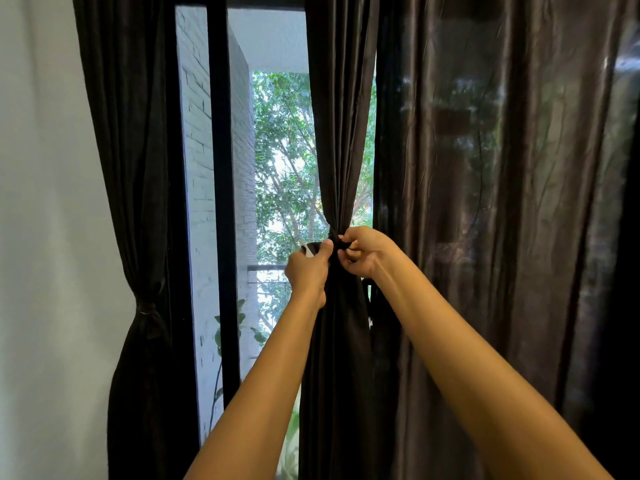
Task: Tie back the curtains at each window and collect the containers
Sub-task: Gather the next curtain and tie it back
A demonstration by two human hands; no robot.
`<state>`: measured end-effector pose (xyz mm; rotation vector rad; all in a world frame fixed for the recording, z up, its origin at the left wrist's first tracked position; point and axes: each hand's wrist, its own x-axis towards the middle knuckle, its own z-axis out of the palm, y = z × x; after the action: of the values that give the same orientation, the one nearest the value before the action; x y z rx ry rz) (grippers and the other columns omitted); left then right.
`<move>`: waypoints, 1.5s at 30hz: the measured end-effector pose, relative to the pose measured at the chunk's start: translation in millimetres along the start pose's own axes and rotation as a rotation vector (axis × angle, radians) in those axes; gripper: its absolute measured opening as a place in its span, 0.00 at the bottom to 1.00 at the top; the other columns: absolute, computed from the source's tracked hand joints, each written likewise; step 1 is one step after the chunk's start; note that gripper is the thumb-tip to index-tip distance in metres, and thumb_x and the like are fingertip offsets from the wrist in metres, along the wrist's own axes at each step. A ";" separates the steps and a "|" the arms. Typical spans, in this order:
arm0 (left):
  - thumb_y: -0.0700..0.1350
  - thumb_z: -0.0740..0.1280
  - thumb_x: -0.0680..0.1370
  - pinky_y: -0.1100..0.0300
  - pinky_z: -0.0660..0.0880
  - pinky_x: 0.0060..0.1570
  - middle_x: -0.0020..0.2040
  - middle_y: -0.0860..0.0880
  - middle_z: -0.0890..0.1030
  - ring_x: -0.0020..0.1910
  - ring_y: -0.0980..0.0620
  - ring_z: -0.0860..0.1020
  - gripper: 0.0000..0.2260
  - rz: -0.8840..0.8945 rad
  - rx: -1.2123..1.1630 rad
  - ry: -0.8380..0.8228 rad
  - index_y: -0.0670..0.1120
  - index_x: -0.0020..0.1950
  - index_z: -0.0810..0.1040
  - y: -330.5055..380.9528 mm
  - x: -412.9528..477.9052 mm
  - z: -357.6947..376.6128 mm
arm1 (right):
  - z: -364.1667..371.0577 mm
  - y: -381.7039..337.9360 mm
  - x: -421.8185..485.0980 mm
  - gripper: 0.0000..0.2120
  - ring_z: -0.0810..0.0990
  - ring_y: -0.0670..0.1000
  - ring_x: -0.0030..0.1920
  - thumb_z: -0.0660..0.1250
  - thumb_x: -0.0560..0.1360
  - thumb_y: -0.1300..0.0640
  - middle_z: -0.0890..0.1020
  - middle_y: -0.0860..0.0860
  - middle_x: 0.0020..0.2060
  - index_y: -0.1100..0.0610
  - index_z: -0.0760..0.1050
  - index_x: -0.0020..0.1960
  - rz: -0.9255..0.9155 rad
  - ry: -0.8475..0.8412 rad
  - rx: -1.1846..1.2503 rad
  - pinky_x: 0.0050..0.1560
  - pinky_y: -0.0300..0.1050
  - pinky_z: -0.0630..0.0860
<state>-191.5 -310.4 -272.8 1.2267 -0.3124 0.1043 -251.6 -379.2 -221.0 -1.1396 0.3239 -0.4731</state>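
At the middle of the frame the fingers of the left hand are curled and pressed together around a dark tie strap, whose pale end sticks out just left of the thumb. The fingers of the right hand are bent in and pinch the other part of the strap against the gathered cloth; exactly how the two ends meet is hidden between the hands. Both hands touch the bunched waist of the middle curtain, which fans out above and hangs in a narrow column below, running down between the two forearms.

To the right, a wide curtain panel hangs loose and flat across most of that side, with no tie visible on it. At the left of the frame, beside the pale wall, another curtain is already cinched by a band low on its length. Between that one and the middle curtain, the window shows a white brick wall and green trees outside.

As a judgement: one curtain here is tied, the middle one is gathered with its strap being fastened, so this step looks nearly done. The loose right panel probably needs tying yet. No containers appear in view, so collecting them seems to be untouched, along with any other windows.
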 end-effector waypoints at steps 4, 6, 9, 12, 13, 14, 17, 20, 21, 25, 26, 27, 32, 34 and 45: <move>0.48 0.73 0.71 0.48 0.80 0.50 0.41 0.43 0.81 0.42 0.45 0.82 0.10 -0.006 -0.035 0.030 0.42 0.41 0.79 -1.6 0.7 0.7 | -3.0 -3.3 3.9 0.10 0.66 0.46 0.29 0.55 0.77 0.71 0.69 0.54 0.32 0.62 0.69 0.39 -0.017 -0.054 -0.112 0.33 0.37 0.77; 0.47 0.72 0.73 0.52 0.80 0.47 0.38 0.45 0.80 0.37 0.49 0.80 0.08 -0.028 -0.080 0.048 0.43 0.38 0.77 0.0 0.0 0.3 | -6.7 -3.5 4.6 0.11 0.72 0.48 0.34 0.54 0.77 0.72 0.73 0.56 0.35 0.63 0.71 0.40 -0.016 -0.086 -0.198 0.29 0.36 0.77; 0.45 0.70 0.75 0.58 0.79 0.39 0.38 0.46 0.79 0.33 0.54 0.78 0.09 -0.053 -0.122 0.033 0.45 0.36 0.75 2.6 -0.2 0.8 | -16.4 -3.8 7.9 0.10 0.75 0.51 0.32 0.60 0.75 0.70 0.78 0.58 0.34 0.62 0.77 0.39 -0.138 -0.037 -0.497 0.33 0.39 0.78; 0.45 0.70 0.75 0.60 0.78 0.36 0.38 0.47 0.78 0.32 0.55 0.77 0.10 -0.050 -0.121 0.036 0.44 0.36 0.74 3.6 -1.9 2.3 | -27.8 -5.8 14.7 0.10 0.81 0.53 0.34 0.63 0.73 0.61 0.83 0.57 0.34 0.58 0.81 0.38 -0.496 0.236 -0.811 0.42 0.50 0.82; 0.45 0.70 0.76 0.60 0.78 0.36 0.38 0.47 0.78 0.32 0.55 0.77 0.11 -0.050 -0.121 0.039 0.44 0.36 0.74 3.3 -1.9 3.7 | -29.9 -7.6 15.3 0.09 0.81 0.53 0.36 0.63 0.73 0.58 0.83 0.54 0.34 0.56 0.81 0.38 -0.648 0.337 -0.867 0.42 0.49 0.81; 0.46 0.70 0.76 0.60 0.78 0.36 0.39 0.46 0.79 0.33 0.55 0.77 0.11 -0.051 -0.123 0.039 0.44 0.36 0.74 2.4 -1.7 4.5 | -30.2 -9.4 13.6 0.09 0.80 0.52 0.36 0.64 0.73 0.56 0.82 0.52 0.34 0.56 0.81 0.39 -0.780 0.380 -0.896 0.42 0.46 0.78; 0.46 0.70 0.76 0.58 0.79 0.40 0.45 0.42 0.81 0.36 0.53 0.79 0.09 -0.053 -0.128 0.029 0.44 0.38 0.75 1.4 -2.1 5.1 | -26.2 -13.2 10.2 0.08 0.76 0.46 0.34 0.67 0.74 0.52 0.79 0.49 0.32 0.55 0.80 0.39 -0.940 0.185 -0.966 0.37 0.40 0.69; 0.47 0.70 0.76 0.58 0.79 0.42 0.46 0.42 0.81 0.38 0.53 0.80 0.09 -0.049 -0.111 0.032 0.42 0.41 0.76 1.6 -4.6 4.9 | -24.6 -15.2 14.2 0.10 0.73 0.44 0.32 0.73 0.71 0.49 0.77 0.48 0.31 0.56 0.80 0.39 -0.884 0.036 -1.081 0.33 0.40 0.68; 0.47 0.70 0.76 0.58 0.79 0.42 0.47 0.42 0.81 0.38 0.53 0.80 0.09 -0.045 -0.107 0.029 0.43 0.41 0.76 2.2 -5.5 4.8 | -24.2 -16.3 16.4 0.09 0.73 0.45 0.32 0.74 0.70 0.51 0.76 0.49 0.31 0.56 0.80 0.39 -0.883 0.032 -1.094 0.34 0.41 0.69; 0.47 0.70 0.75 0.59 0.78 0.39 0.39 0.46 0.79 0.35 0.54 0.78 0.10 -0.012 -0.063 0.026 0.45 0.36 0.75 8.6 -11.1 2.0 | -16.9 -23.1 17.3 0.03 0.74 0.49 0.35 0.71 0.71 0.58 0.80 0.56 0.36 0.55 0.77 0.39 -0.934 -0.007 -1.151 0.42 0.49 0.74; 0.47 0.71 0.75 0.60 0.78 0.37 0.36 0.47 0.78 0.34 0.53 0.77 0.11 0.006 -0.051 0.026 0.45 0.36 0.74 10.2 -11.9 1.5 | -15.1 -24.5 16.0 0.03 0.73 0.50 0.36 0.69 0.72 0.60 0.79 0.56 0.37 0.55 0.76 0.40 -0.953 -0.018 -1.159 0.43 0.50 0.74; 0.47 0.71 0.75 0.60 0.78 0.36 0.35 0.48 0.77 0.34 0.53 0.77 0.11 0.024 -0.043 0.027 0.45 0.35 0.74 12.4 -13.5 0.9 | -13.9 -25.4 14.8 0.04 0.73 0.50 0.36 0.67 0.73 0.61 0.78 0.54 0.37 0.55 0.74 0.41 -0.974 -0.018 -1.166 0.43 0.51 0.74; 0.46 0.72 0.73 0.62 0.78 0.35 0.35 0.48 0.79 0.32 0.55 0.78 0.08 0.053 -0.066 0.028 0.46 0.36 0.78 17.3 -15.9 -0.8 | -8.2 -23.7 10.8 0.07 0.70 0.54 0.39 0.60 0.74 0.63 0.74 0.45 0.38 0.54 0.71 0.50 -1.050 0.244 -1.338 0.35 0.46 0.63; 0.45 0.73 0.73 0.61 0.79 0.38 0.37 0.47 0.81 0.34 0.53 0.80 0.07 0.053 -0.120 0.018 0.46 0.37 0.79 13.8 -18.8 -0.5 | -8.2 -21.1 12.0 0.07 0.69 0.54 0.39 0.58 0.75 0.64 0.75 0.45 0.40 0.55 0.69 0.51 -1.046 0.273 -1.316 0.36 0.46 0.61; 0.45 0.71 0.74 0.56 0.81 0.46 0.37 0.47 0.83 0.35 0.54 0.82 0.05 0.152 -0.028 0.019 0.44 0.43 0.80 -5.6 -20.6 -5.3 | -22.2 -47.0 13.3 0.14 0.73 0.49 0.42 0.72 0.72 0.55 0.75 0.51 0.43 0.61 0.73 0.53 -0.780 -0.211 -1.314 0.43 0.43 0.69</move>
<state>-208.8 -305.5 -285.5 1.1725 -0.3892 0.2425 -260.0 -419.3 -186.5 -2.6122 -0.0684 -0.8425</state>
